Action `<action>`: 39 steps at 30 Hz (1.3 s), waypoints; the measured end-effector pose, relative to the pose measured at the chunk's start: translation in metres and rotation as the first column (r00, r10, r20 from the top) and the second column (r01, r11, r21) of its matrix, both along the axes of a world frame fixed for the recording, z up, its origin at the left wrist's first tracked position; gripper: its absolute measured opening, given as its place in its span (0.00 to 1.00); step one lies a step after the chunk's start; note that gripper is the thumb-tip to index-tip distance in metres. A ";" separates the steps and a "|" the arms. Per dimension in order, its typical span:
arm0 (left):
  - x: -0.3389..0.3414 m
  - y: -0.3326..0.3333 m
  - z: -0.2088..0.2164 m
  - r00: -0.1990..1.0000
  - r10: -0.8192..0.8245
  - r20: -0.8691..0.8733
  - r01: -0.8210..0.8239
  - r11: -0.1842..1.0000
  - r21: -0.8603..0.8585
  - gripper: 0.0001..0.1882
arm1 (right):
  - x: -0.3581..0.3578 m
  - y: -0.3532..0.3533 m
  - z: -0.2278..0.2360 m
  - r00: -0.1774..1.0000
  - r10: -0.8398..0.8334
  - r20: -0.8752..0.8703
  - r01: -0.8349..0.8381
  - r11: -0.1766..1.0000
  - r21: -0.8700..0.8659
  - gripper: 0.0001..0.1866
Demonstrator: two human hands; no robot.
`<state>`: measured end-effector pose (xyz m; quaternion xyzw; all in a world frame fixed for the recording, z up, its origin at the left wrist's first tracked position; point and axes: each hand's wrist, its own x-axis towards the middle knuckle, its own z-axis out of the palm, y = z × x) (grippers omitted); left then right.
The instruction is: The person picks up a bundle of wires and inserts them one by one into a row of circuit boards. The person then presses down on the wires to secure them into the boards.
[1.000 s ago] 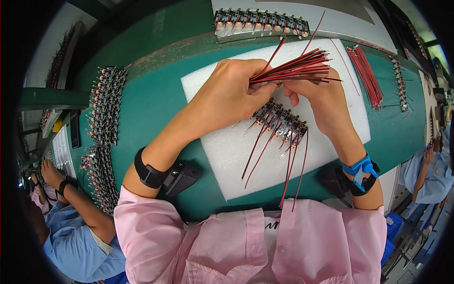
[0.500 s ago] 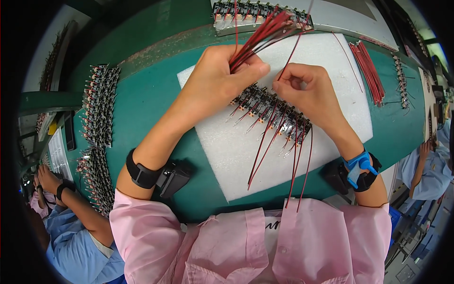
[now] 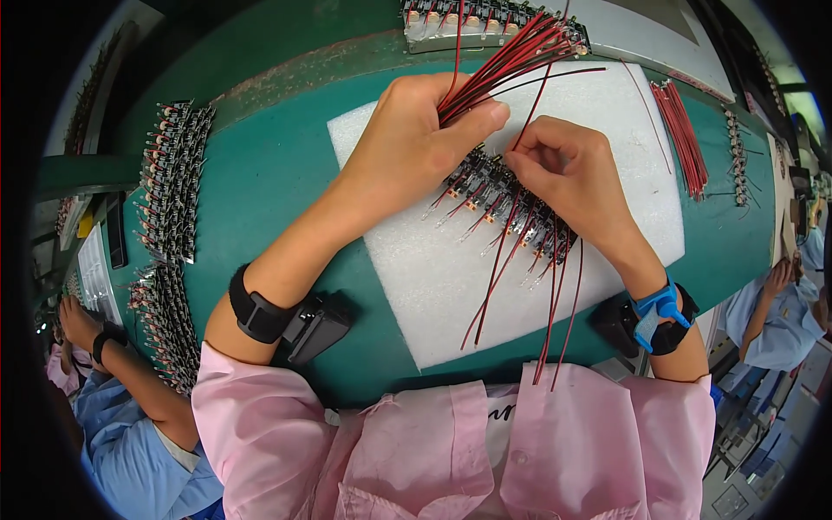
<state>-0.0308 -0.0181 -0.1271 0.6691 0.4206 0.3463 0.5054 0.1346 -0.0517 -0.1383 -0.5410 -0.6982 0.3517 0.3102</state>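
A fanned bundle of red and black wires (image 3: 511, 62) is gripped in my left hand (image 3: 422, 143), its loose ends pointing away to the upper right. My right hand (image 3: 563, 169) pinches a single dark red wire (image 3: 536, 102) between thumb and fingertips, right above a row of small circuit boards (image 3: 490, 192). The boards lie joined side by side on a white foam sheet (image 3: 416, 286). Several long wires hang from the row toward me, past the foam's near edge. My right fingers hide the upper right part of the row.
Stacked rows of circuit boards (image 3: 173, 191) stand at the left on the green table (image 3: 269, 173). Another row (image 3: 485, 19) sits at the far edge. Right of the foam lie a bundle of red wires (image 3: 683, 139) and a narrow board strip (image 3: 737, 156). A co-worker's arm (image 3: 139, 377) is at left.
Both hands have shifted slightly to the right in the picture, and so has the board row. The wires in my left hand look more spread out. My right hand keeps its pinch.
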 end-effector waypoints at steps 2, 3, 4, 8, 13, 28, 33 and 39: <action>-0.002 -0.001 0.000 1.000 -0.002 -0.031 0.001 1.000 -0.022 0.12 | -0.003 -0.001 -0.003 1.000 -0.026 0.000 0.026 1.000 0.006 0.04; -0.003 -0.001 -0.002 0.999 0.001 -0.032 -0.002 1.000 -0.023 0.12 | -0.004 -0.002 -0.003 1.000 -0.023 -0.001 0.023 1.000 0.005 0.04; -0.004 -0.001 -0.004 1.000 0.009 -0.016 -0.009 1.000 -0.001 0.12 | -0.005 -0.002 -0.003 1.000 -0.024 0.005 0.024 1.000 0.010 0.05; -0.004 -0.002 -0.007 1.000 0.024 0.013 -0.024 0.999 0.038 0.12 | -0.007 -0.003 -0.004 0.999 -0.033 0.021 0.032 0.999 0.031 0.05; -0.007 -0.002 -0.011 1.000 0.024 0.018 -0.024 0.999 0.040 0.12 | -0.009 -0.004 -0.006 0.999 -0.045 0.025 0.044 0.998 0.041 0.06; -0.017 -0.006 -0.021 0.999 0.014 0.043 -0.018 0.996 0.089 0.13 | -0.020 -0.011 -0.010 0.999 -0.049 0.019 0.050 0.998 -0.026 0.06; -0.024 -0.010 -0.024 0.999 0.010 0.047 -0.014 0.995 0.094 0.14 | -0.025 -0.014 -0.014 0.999 -0.053 -0.001 0.053 0.997 -0.053 0.05; -0.033 -0.013 -0.029 1.000 -0.003 0.031 0.000 0.995 0.102 0.14 | -0.035 -0.019 -0.016 0.997 -0.075 0.016 0.076 0.996 -0.051 0.05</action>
